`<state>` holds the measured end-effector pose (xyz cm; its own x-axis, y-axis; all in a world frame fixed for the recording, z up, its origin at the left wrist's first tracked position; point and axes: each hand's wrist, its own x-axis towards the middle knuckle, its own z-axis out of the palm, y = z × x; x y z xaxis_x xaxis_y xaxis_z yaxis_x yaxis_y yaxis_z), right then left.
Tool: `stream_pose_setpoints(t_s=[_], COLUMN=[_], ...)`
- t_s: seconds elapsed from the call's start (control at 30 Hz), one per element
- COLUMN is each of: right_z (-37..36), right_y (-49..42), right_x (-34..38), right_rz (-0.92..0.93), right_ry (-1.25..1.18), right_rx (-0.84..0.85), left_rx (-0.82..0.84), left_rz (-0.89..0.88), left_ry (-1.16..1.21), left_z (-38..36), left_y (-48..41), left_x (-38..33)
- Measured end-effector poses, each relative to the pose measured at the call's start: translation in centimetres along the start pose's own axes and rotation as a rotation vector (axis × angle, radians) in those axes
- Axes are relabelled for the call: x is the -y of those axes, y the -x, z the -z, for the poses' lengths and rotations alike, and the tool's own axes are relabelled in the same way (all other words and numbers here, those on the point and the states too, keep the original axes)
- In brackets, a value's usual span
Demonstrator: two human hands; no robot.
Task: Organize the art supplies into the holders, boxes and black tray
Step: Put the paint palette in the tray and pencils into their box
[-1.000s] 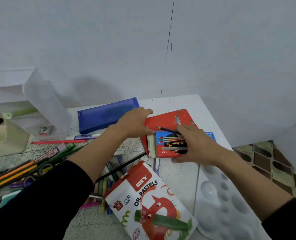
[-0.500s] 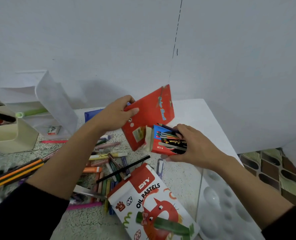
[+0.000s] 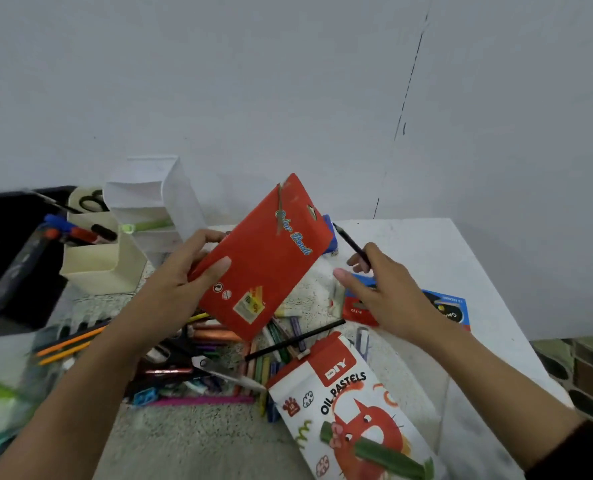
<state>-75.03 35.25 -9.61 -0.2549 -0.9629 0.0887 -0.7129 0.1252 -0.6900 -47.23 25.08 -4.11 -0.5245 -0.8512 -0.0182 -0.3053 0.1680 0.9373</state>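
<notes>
Boxing: red box point(image 3: 267, 261) clasped in left grip point(image 3: 180, 285), dark pencil point(image 3: 352, 245) pinched in right grip point(image 3: 381, 296) at 3 o'clock; next, probably tip into opening.

The left hand point(image 3: 184, 282) gripped the red colour pencil box point(image 3: 267, 258) by its edge, thumb across the face and fingers behind, its bare forearm entering from 7 o'clock. The right hand point(image 3: 381, 292), at 3 o'clock of the left, held a dark pencil point(image 3: 352, 245) in its fingers, thumb extended, forearm entering from 5 o'clock.
</notes>
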Motion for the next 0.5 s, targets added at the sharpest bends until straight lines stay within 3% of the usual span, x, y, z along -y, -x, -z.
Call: stream_pose_setpoints(t_s=[0.17,0.33,0.43,0.5], right_z=[-2.6,-4.6,-6.5,-8.2], right_y=[-1.0,-1.6,-1.8,-2.1], right_x=[5.8,11.9,14.6,15.8], right_rz=[-0.077,-0.388,-0.500,-0.513], right_ry=[-0.368,-1.098,-1.258,-1.201], right_rx=[0.046,0.192,0.223,0.198], left_rx=[-0.004,-0.001,0.047,0.086], left_rz=[-0.087,-0.272,-0.393,-0.382], left_ry=[0.001,-0.267,-0.457,-0.491], left_z=[3.4,7.4,8.9,10.0], left_y=[3.4,6.2,7.8,9.1], left_x=[2.3,4.1,5.5,6.4])
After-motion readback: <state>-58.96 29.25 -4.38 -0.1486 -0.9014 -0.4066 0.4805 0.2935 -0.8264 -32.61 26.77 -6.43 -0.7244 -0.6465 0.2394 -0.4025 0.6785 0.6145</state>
